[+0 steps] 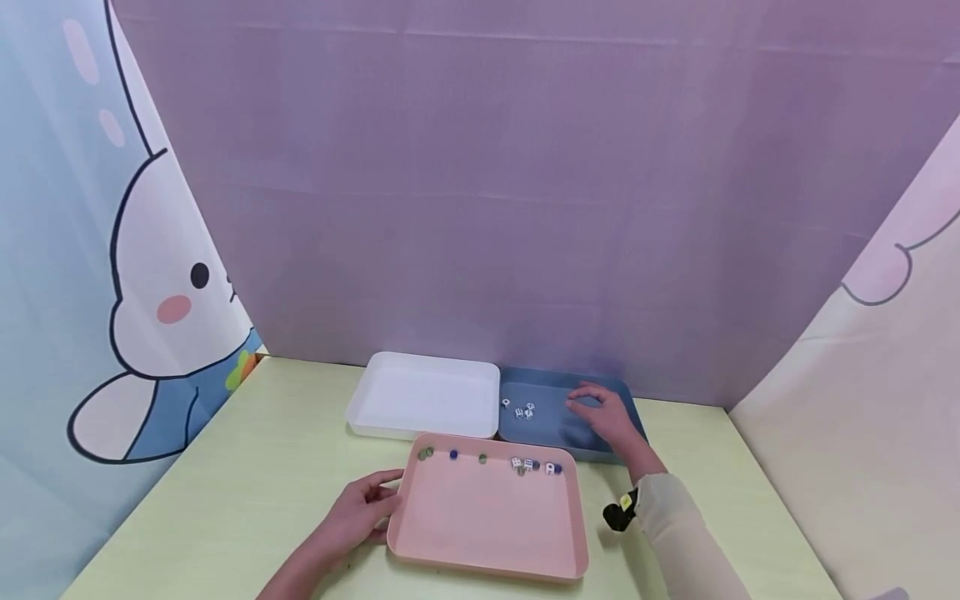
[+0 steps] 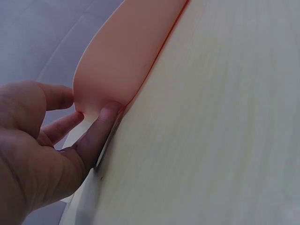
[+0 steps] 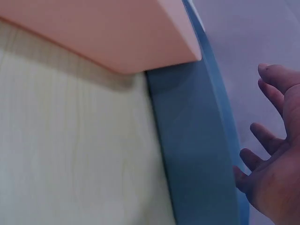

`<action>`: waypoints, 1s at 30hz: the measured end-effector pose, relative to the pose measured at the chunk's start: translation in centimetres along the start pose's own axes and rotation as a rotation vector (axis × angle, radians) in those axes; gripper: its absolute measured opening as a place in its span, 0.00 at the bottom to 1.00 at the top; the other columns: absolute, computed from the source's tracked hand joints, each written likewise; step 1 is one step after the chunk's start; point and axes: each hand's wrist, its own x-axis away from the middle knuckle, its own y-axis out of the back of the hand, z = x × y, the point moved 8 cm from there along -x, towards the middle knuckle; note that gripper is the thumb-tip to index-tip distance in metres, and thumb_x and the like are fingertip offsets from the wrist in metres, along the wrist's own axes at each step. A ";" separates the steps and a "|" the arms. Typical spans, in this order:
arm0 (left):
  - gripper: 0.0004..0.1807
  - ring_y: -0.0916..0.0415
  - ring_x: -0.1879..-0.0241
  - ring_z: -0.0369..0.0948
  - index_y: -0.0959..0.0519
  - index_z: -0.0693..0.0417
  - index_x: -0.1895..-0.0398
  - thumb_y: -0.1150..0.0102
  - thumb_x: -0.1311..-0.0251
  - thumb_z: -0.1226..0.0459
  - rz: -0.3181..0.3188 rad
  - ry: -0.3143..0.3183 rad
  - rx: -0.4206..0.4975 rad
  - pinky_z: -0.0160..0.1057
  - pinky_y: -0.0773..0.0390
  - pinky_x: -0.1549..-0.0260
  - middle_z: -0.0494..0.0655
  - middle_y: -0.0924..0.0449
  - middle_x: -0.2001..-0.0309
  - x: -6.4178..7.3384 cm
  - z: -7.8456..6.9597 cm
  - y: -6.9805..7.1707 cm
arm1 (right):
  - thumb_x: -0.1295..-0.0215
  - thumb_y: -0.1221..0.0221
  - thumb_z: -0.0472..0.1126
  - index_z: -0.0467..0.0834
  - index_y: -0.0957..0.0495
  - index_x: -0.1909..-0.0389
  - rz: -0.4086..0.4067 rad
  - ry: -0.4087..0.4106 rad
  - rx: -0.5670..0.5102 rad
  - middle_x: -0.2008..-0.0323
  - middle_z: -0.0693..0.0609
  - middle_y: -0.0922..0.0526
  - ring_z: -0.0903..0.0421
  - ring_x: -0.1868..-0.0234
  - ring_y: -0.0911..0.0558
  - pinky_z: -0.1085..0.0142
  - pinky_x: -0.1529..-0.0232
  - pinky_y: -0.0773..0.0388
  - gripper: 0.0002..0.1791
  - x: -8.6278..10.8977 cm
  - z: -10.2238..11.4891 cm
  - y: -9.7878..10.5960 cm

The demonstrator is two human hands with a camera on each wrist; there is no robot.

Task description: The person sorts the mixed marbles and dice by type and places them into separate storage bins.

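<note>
Pink tray (image 1: pixel 487 517) sits on the bench (image 1: pixel 262 467) at the lower centre of the head view, with white dice (image 1: pixel 516 462) near its upper right corner and small green pieces (image 1: pixel 482 458) and small blue pieces (image 1: pixel 453 455) along its upper edge. The left hand (image 1: pixel 358 512), at the lower left of centre, touches the pink tray's left side; in the left wrist view its fingers lie apart against the outer wall rather than closed round it. The blue tray (image 1: pixel 547 387) stands right of centre, just behind the pink tray, with a small cluster of white dice towards its left end. Above the blue tray's right part hangs the right hand (image 1: pixel 603 412), its fingers spread and lightly bent, a gap between thumb and forefinger and nothing in hold. The white tray (image 1: pixel 427 396) adjoins the blue tray on the left, and a purple cloth (image 1: pixel 525 183) fills the upper middle of the frame
</note>
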 end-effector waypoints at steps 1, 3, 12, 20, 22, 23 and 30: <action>0.27 0.23 0.63 0.46 0.33 0.63 0.33 0.43 0.34 0.67 0.000 0.000 0.002 0.47 0.16 0.69 0.58 0.27 0.56 0.0 0.0 0.0 | 0.38 0.34 0.47 0.38 0.19 0.51 0.002 0.006 -0.001 0.30 0.41 0.38 0.41 0.28 0.47 0.39 0.35 0.43 0.19 0.0 0.2 0.0; 0.27 0.23 0.63 0.46 0.34 0.63 0.33 0.44 0.34 0.67 0.003 -0.002 0.006 0.48 0.16 0.69 0.59 0.27 0.56 0.0 0.0 0.0 | 0.38 0.34 0.48 0.37 0.19 0.51 0.007 0.016 0.000 0.30 0.41 0.37 0.41 0.28 0.47 0.39 0.36 0.42 0.20 0.0 0.7 -0.1; 0.26 0.23 0.64 0.44 0.33 0.63 0.33 0.43 0.34 0.67 -0.002 -0.004 -0.021 0.46 0.16 0.70 0.57 0.26 0.56 0.0 0.0 0.0 | 0.37 0.35 0.46 0.43 0.16 0.56 0.039 0.134 0.073 0.34 0.40 0.31 0.41 0.32 0.38 0.40 0.36 0.41 0.13 0.3 4.3 -1.2; 0.26 0.23 0.63 0.45 0.32 0.63 0.33 0.42 0.34 0.66 -0.001 -0.006 -0.027 0.45 0.17 0.70 0.56 0.25 0.56 -0.1 0.1 0.0 | 0.37 0.35 0.42 0.48 0.14 0.64 0.083 0.276 0.292 0.38 0.42 0.28 0.38 0.36 0.33 0.39 0.41 0.34 0.04 1.8 7.8 -3.6; 0.26 0.23 0.63 0.45 0.32 0.62 0.33 0.42 0.34 0.66 -0.002 -0.008 -0.034 0.45 0.17 0.70 0.56 0.25 0.57 -0.2 0.1 0.1 | 0.38 0.34 0.42 0.50 0.14 0.66 0.095 0.298 0.359 0.39 0.42 0.28 0.38 0.36 0.33 0.40 0.42 0.33 0.02 2.3 8.4 -4.3; 0.26 0.23 0.63 0.45 0.32 0.62 0.34 0.42 0.34 0.66 -0.003 -0.010 -0.039 0.44 0.17 0.70 0.56 0.25 0.57 -0.2 0.1 0.1 | 0.38 0.34 0.41 0.50 0.14 0.67 0.105 0.312 0.389 0.39 0.41 0.28 0.38 0.36 0.34 0.41 0.41 0.33 0.01 2.5 8.6 -4.7; 0.26 0.23 0.62 0.46 0.32 0.62 0.33 0.43 0.33 0.66 0.007 -0.016 -0.023 0.46 0.16 0.69 0.57 0.25 0.56 -0.1 0.1 0.1 | 0.43 0.31 0.43 0.58 0.16 0.77 0.164 0.320 0.572 0.40 0.42 0.26 0.39 0.35 0.36 0.41 0.39 0.36 0.07 4.2 9.8 -7.3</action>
